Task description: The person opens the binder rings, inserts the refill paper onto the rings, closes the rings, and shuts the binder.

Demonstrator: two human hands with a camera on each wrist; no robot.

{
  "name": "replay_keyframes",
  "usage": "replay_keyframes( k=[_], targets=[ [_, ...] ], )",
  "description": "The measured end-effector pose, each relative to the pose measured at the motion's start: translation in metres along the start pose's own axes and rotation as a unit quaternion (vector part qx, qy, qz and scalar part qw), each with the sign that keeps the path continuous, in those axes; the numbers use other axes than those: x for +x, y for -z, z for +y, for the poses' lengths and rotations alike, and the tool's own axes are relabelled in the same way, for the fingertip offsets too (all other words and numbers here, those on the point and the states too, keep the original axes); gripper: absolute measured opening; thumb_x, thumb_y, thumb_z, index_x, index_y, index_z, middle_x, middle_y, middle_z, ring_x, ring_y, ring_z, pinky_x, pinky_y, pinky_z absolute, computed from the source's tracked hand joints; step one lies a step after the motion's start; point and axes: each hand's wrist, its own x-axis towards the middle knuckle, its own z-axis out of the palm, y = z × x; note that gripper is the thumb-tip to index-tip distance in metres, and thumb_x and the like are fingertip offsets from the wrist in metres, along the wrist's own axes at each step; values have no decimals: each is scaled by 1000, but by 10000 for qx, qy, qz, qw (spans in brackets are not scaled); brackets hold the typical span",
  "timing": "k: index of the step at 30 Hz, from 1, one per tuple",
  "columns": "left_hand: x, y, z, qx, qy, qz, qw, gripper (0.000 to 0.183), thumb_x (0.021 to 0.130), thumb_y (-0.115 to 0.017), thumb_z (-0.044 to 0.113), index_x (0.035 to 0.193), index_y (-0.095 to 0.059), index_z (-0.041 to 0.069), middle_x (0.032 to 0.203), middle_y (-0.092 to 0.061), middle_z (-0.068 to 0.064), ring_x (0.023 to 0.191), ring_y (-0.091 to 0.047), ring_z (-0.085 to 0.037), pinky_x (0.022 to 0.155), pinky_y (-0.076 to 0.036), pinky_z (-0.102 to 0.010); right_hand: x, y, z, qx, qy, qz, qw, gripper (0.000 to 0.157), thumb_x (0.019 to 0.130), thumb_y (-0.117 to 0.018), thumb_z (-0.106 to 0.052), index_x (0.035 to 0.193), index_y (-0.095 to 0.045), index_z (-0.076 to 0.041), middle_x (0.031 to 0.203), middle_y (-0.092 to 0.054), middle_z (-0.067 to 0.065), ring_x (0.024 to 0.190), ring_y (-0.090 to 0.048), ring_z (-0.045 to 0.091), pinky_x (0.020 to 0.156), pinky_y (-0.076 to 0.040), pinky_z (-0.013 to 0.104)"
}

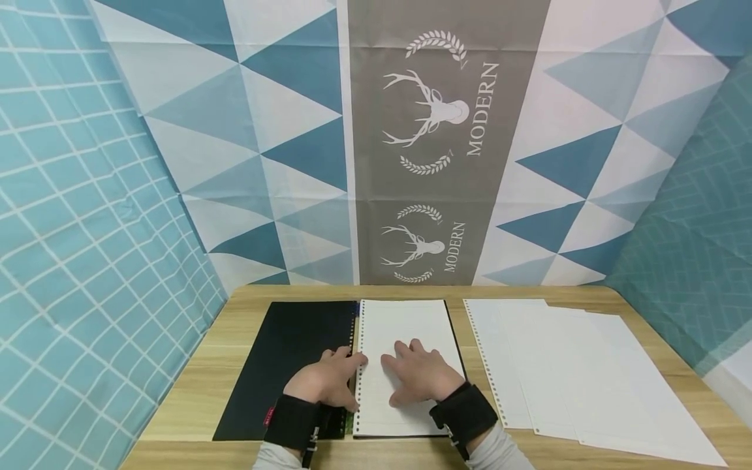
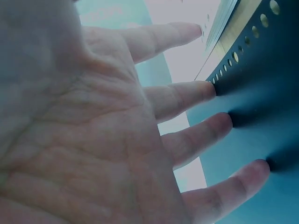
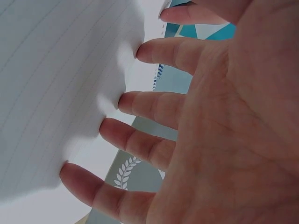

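Observation:
A black cover with punched holes along its inner edge (image 1: 294, 365) lies flat on the left. Beside it is a stack of white ruled, hole-punched paper (image 1: 411, 326), with a dark backing showing at its right edge. My left hand (image 1: 329, 378) has its fingers spread, several fingertips touching the black cover (image 2: 261, 130) in the left wrist view; its index finger reaches the paper's holed edge in the head view. On the ruled sheet (image 3: 51, 93), the fingertips of my right hand (image 1: 422, 373) rest with fingers spread. Neither hand grips anything.
Several loose white punched sheets (image 1: 529, 365) lie overlapping at the right of the wooden table (image 1: 188, 391). A patterned cloth wall (image 1: 429, 150) stands behind the table. Blue checked cloth (image 1: 88, 228) hangs at the left side.

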Motion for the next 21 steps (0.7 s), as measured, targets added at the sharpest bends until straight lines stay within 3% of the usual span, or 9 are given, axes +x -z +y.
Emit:
replay_keyframes(
  k=[8,21],
  targets=[
    [1,0,1,82,-140,109,9998,75,76,-90,27,141,-54,22,148,-48,-11,128,-47,-36,99,-48,-63,1,-1,1,-22,-5,-53,10000,64,77,-82,-49,132,-60,-25,127,-57,5,111,-53,27,82,-54,56],
    [1,-1,1,53,-46,121,9999,79,73,-93,24,141,-54,22,151,-46,-11,131,-45,-35,99,-48,-62,0,-2,1,28,-28,-55,10000,65,78,-82,-49,134,-59,-25,126,-56,3,110,-52,27,81,-53,54]
  ],
)
